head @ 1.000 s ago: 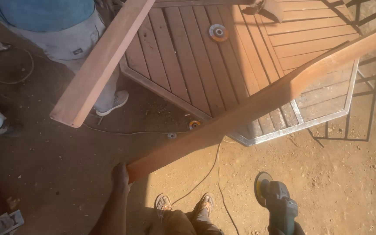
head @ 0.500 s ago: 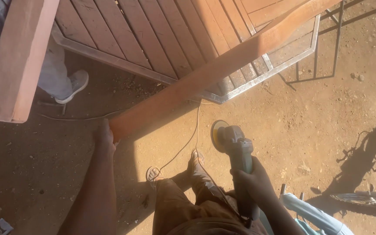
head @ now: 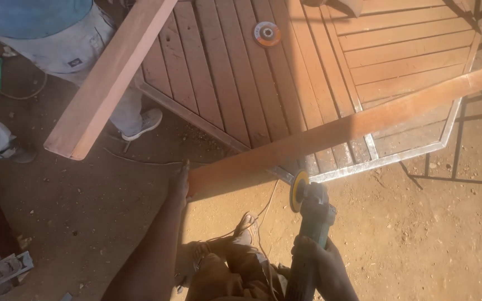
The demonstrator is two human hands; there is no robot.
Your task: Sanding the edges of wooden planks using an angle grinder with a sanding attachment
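Head view: left hand (head: 181, 184) steadies long reddish plank (head: 341, 131); right hand (head: 320, 262) grips grinder (head: 311, 209).

This is an outdoor wood workshop on bare dirt ground (head: 419, 239). Long wooden planks (head: 352, 125) lie across a big slatted wooden panel (head: 308, 61) with a metal frame. A grinding disc (head: 267, 33) sits on the panel. There is a power grinder (head: 311, 212), with a cord (head: 263, 214) trailing over the dusty ground.
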